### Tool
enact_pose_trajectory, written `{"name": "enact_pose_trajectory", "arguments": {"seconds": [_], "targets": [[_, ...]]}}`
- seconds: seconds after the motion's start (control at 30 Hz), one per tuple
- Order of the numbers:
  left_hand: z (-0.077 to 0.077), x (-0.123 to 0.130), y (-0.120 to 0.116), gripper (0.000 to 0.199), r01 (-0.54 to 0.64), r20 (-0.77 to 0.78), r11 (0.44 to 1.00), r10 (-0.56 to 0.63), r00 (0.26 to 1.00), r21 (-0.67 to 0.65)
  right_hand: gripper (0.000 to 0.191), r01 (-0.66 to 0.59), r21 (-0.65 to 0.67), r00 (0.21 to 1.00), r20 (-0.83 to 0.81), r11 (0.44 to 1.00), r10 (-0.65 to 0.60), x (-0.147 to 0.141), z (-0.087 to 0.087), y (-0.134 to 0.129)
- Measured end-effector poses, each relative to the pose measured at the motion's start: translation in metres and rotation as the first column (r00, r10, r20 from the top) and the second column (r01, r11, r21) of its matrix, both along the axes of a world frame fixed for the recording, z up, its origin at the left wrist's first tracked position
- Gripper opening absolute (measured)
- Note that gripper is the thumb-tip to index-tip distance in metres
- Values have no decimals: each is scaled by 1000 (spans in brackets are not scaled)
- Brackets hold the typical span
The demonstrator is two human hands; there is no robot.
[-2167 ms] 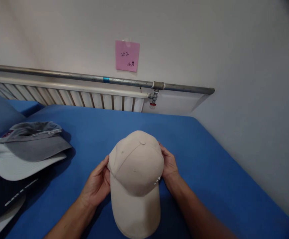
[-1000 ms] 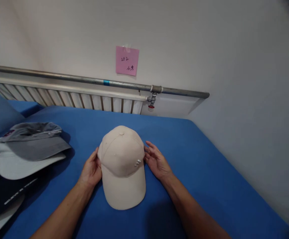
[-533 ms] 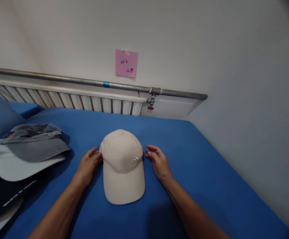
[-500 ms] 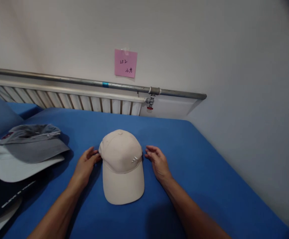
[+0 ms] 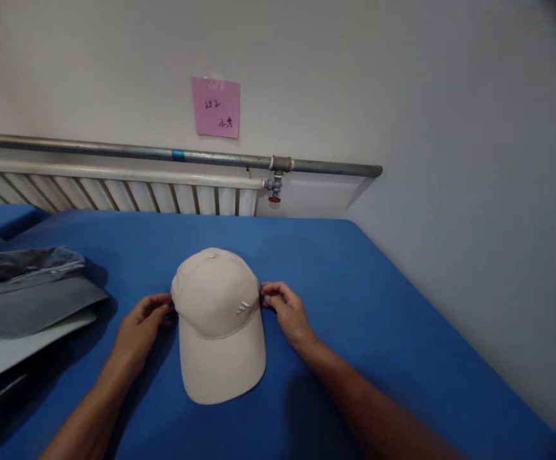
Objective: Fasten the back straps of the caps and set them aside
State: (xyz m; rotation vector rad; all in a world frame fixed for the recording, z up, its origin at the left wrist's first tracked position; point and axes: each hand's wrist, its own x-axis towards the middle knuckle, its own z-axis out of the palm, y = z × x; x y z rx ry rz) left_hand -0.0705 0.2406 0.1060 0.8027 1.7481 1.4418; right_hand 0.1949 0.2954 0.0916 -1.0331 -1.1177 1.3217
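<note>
A beige baseball cap (image 5: 218,300) lies crown up on the blue surface (image 5: 345,306), its brim toward me and a small raised logo at the right of its front. My left hand (image 5: 139,329) is beside the crown's left edge, fingers stretched out and their tips against or very near the fabric. At the opposite edge is my right hand (image 5: 290,316), its fingertips meeting the cap's side with thumb and fingers somewhat apart. Neither hand visibly grips the cap, though the very tips are partly hidden at its edges.
Stacked caps lie at the left: a grey cap (image 5: 33,303) over a pale cap (image 5: 23,348), with dark ones below, cut off by the frame. Behind the surface are a white radiator (image 5: 163,197), a metal pipe (image 5: 129,151) and a red-handled valve (image 5: 275,200). A pink note (image 5: 216,107) is on the wall.
My right hand has closed the small gap to the cap's right side. My left hand stays by the left edge. The whole view has shifted, so the scene sits further left.
</note>
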Motion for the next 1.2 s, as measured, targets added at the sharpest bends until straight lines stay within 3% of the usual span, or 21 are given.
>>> {"name": "enact_pose_trajectory", "arguments": {"seconds": [0.9,1.2], "targets": [[3,2,-2,17,79,-41,997,-79,996,11,4,-29,20,998,62,999,28,2,1,2],[7,4,-2,12,41,14,998,-42,999,44,4,-39,22,999,35,999,38,3,0,1]]}}
